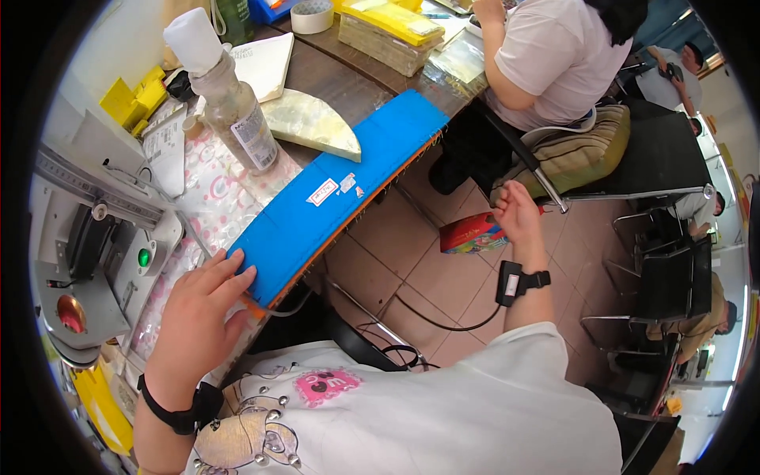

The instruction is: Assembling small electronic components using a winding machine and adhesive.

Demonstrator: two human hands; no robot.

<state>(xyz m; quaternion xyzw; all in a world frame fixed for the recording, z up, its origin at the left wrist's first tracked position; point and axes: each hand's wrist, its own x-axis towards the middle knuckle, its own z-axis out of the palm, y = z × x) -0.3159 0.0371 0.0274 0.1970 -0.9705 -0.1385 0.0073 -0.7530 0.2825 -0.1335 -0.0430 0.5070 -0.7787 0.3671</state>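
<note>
My left hand (207, 305) rests at the near end of a long blue padded strip (317, 206) along the table edge, its fingers stretched out and its fingertips on the blue surface. Small stickers and scraps lie on the strip's middle. Out to the right, away from the table, my right hand (519, 215) is raised with its fingers curled together. Whether anything small is in them is hidden. A red printed package (473, 233) shows behind and beside that hand; I cannot tell whether the two touch. Both wrists wear black bands.
A grey machine (103, 237) with a green button stands at left. Beyond the strip are a clear bottle (237, 119), a pale curved slab (313, 124), a tape roll (312, 15) and a stack of yellow-topped plates (390, 36). A co-worker (546, 59) sits ahead right, near a black chair (641, 150).
</note>
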